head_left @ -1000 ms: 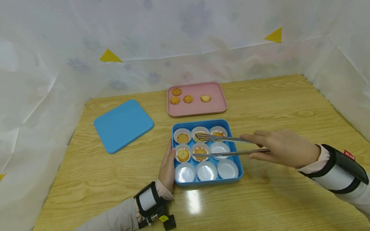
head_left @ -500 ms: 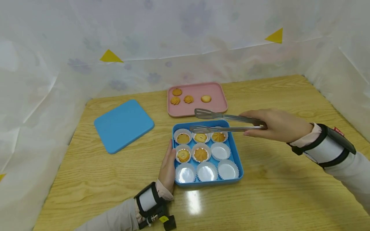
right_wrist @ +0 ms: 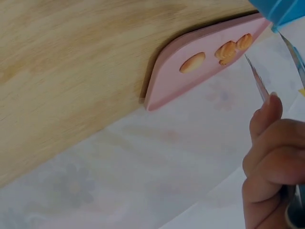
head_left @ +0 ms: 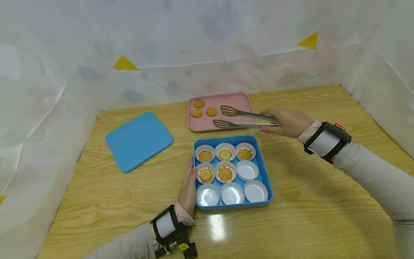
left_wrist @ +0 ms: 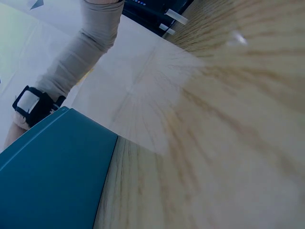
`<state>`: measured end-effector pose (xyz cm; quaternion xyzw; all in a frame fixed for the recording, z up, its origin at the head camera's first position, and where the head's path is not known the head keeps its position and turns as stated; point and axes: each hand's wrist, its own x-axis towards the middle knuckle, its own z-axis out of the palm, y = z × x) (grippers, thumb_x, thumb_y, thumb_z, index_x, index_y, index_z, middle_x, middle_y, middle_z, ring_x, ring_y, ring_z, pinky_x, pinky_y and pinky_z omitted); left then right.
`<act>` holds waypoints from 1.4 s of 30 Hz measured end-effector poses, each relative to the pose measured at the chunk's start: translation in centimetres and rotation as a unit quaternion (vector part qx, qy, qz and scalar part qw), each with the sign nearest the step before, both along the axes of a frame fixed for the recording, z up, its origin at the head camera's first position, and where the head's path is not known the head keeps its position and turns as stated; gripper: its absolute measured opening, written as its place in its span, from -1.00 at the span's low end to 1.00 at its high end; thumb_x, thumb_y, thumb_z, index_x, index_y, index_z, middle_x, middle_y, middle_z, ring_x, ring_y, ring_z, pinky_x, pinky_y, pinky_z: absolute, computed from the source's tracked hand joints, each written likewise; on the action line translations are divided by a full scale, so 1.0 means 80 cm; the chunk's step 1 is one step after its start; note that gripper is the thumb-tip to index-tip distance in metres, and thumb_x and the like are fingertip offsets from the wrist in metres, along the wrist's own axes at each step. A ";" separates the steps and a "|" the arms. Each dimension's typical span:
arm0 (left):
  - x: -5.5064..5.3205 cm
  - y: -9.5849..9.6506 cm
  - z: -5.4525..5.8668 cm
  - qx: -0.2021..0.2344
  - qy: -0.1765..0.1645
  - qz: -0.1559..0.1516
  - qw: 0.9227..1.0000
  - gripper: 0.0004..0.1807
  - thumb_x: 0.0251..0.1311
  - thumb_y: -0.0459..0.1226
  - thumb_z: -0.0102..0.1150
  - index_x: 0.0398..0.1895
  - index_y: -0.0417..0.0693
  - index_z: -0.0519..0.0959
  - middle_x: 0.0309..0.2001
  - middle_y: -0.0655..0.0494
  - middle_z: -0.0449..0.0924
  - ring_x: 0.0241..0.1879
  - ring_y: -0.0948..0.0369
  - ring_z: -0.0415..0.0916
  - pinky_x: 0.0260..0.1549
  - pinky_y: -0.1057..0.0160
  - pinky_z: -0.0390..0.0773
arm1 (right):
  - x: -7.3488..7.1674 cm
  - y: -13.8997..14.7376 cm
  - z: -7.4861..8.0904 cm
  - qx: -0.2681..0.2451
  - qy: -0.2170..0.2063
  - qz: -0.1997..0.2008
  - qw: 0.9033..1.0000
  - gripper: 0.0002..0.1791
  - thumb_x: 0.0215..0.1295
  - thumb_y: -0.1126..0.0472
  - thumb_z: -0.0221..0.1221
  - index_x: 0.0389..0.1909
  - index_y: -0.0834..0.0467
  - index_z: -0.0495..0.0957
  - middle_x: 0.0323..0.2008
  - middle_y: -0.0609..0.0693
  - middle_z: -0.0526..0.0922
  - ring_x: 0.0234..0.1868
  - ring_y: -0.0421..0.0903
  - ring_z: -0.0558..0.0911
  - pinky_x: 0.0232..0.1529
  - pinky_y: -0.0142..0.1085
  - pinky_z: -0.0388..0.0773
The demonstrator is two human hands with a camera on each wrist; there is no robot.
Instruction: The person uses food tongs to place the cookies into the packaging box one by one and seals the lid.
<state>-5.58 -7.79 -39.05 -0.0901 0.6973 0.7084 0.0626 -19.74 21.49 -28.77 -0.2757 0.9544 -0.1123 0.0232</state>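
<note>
My right hand [head_left: 288,122] grips metal tongs [head_left: 244,125], whose slotted ends stand apart over the pink tray [head_left: 202,126]. Two swirled cookies [head_left: 211,112] and a flat round cookie [head_left: 198,103] show on the tray's left half. A plain oval cookie [right_wrist: 192,62] shows in the right wrist view; the tongs cover its place in the head view. My left hand [head_left: 187,190] rests along the left side of the blue box [head_left: 266,172], fingers extended. Inside are white paper cups: several hold a cookie [head_left: 225,173], others, such as the front right cup [head_left: 256,191], hold none.
A blue lid [head_left: 139,141] lies flat on the wooden table [head_left: 129,201], left of the tray and box. Pale sheeting [head_left: 207,39] with yellow triangles [head_left: 124,63] walls in the table at the back and sides.
My right hand has carried the tongs away from over the box, back and up to above the pink tray. My left hand and the box have stayed put.
</note>
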 end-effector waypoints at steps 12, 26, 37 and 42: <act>-0.002 -0.003 -0.002 -0.002 -0.001 -0.002 1.000 -0.41 0.55 -0.11 -0.42 0.56 -0.04 -0.09 0.56 0.03 -0.16 0.53 0.01 -0.29 0.46 -0.13 -0.23 | -0.054 -0.025 -0.025 0.011 -0.019 -0.029 0.999 -0.37 0.24 -0.01 0.29 0.19 0.32 0.46 -0.12 0.24 0.66 -0.29 0.06 0.60 -0.24 -0.03 0.55; -0.001 -0.002 -0.005 -0.006 -0.013 -0.001 1.000 -0.41 0.55 -0.09 -0.40 0.56 -0.01 -0.09 0.56 0.02 -0.16 0.53 -0.02 -0.30 0.44 -0.18 -0.25 | -0.083 -0.057 -0.055 -0.002 -0.045 -0.050 0.998 -0.41 0.25 -0.01 0.27 0.13 0.33 0.52 -0.20 0.17 0.65 -0.29 0.03 0.56 -0.23 -0.11 0.51; -0.003 -0.004 -0.004 -0.013 -0.010 0.002 1.000 -0.40 0.54 -0.08 -0.40 0.56 0.00 -0.09 0.56 0.02 -0.15 0.53 -0.02 -0.29 0.44 -0.18 -0.25 | -0.088 -0.061 -0.059 -0.010 -0.054 -0.045 0.997 -0.45 0.29 0.08 0.25 0.17 0.35 0.48 -0.19 0.21 0.64 -0.29 0.05 0.56 -0.22 -0.08 0.53; -0.005 -0.003 -0.005 -0.006 0.001 0.006 1.000 -0.42 0.55 -0.14 -0.40 0.55 -0.05 -0.08 0.55 0.01 -0.15 0.53 -0.01 -0.28 0.46 -0.15 -0.24 | -0.085 -0.061 -0.056 -0.002 -0.034 -0.043 0.998 -0.46 0.29 0.09 0.26 0.20 0.31 0.48 -0.22 0.20 0.65 -0.31 0.05 0.56 -0.27 -0.07 0.52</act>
